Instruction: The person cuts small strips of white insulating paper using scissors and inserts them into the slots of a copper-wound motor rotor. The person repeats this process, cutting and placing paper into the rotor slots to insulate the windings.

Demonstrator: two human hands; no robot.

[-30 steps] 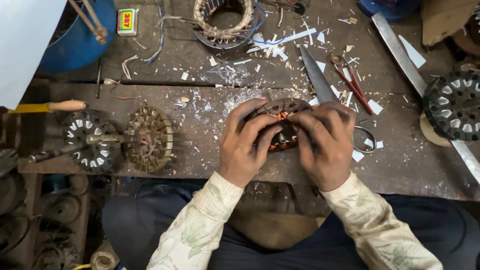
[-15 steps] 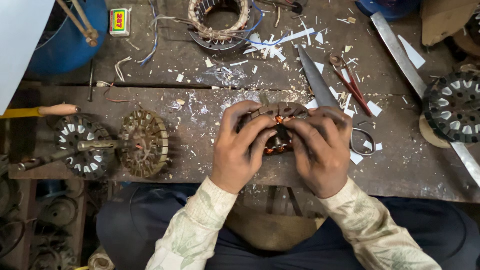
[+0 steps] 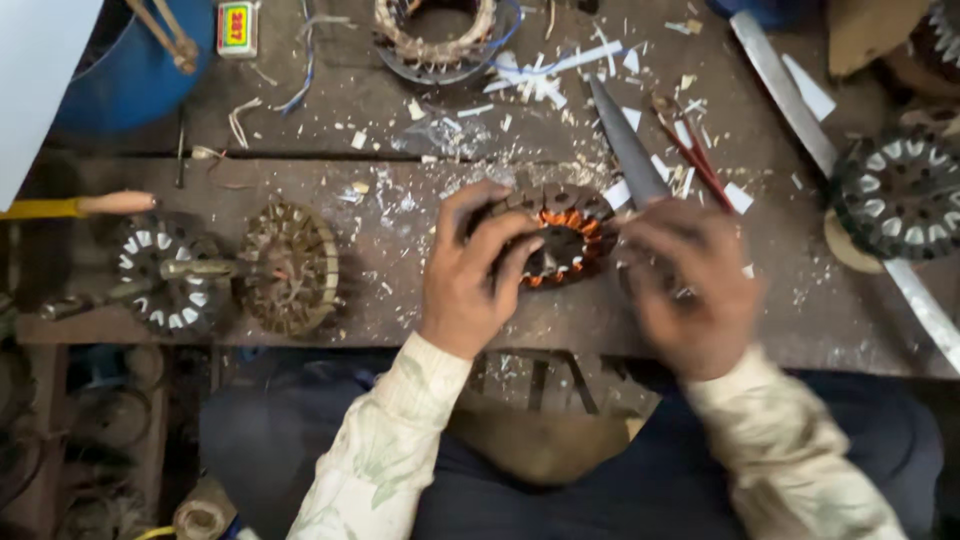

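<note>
Stator [image 3: 562,232] with copper-orange windings sits on the wooden workbench [image 3: 400,290], near its front edge, centre of view. Left hand [image 3: 472,275] grips the stator's left side, fingers curled over the rim. Right hand [image 3: 690,285] is at the stator's right edge, fingers bent; motion blur, so cannot tell whether it grips anything. Long metal blade [image 3: 628,150] lies just behind the stator, red-handled scissors [image 3: 690,155] beside it. White paper scraps [image 3: 560,70] litter the bench. Two more stator cores [image 3: 230,268] on a shaft sit well left; another dark core [image 3: 898,195] far right. Wound coil ring [image 3: 435,35] at top.
</note>
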